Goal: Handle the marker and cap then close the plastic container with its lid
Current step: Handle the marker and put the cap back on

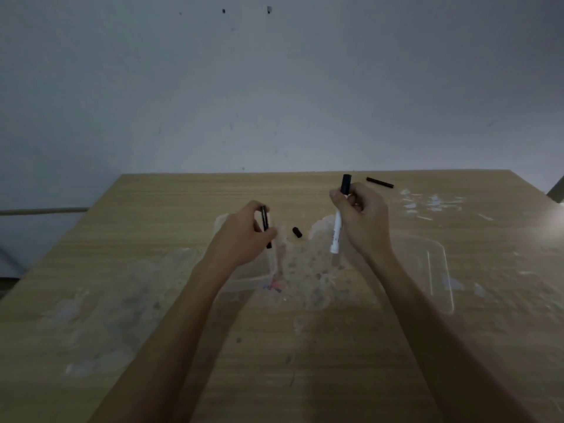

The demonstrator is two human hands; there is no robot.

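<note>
My right hand (360,218) grips a white marker (336,230) with a black cap (345,183) on its upper end, held nearly upright above the table. A thin black marker (265,222) is held in my left hand (244,233), fingers closed around it. A small black cap (297,232) lies loose between my hands, apparently inside the clear plastic container (293,270), whose walls are hard to make out. To the right, flat on the table, lies the clear lid (439,270).
Another black marker or pen (379,182) lies near the table's far edge at the right. The wooden table (152,239) has whitish smears on the left and back right. A grey wall stands behind the table.
</note>
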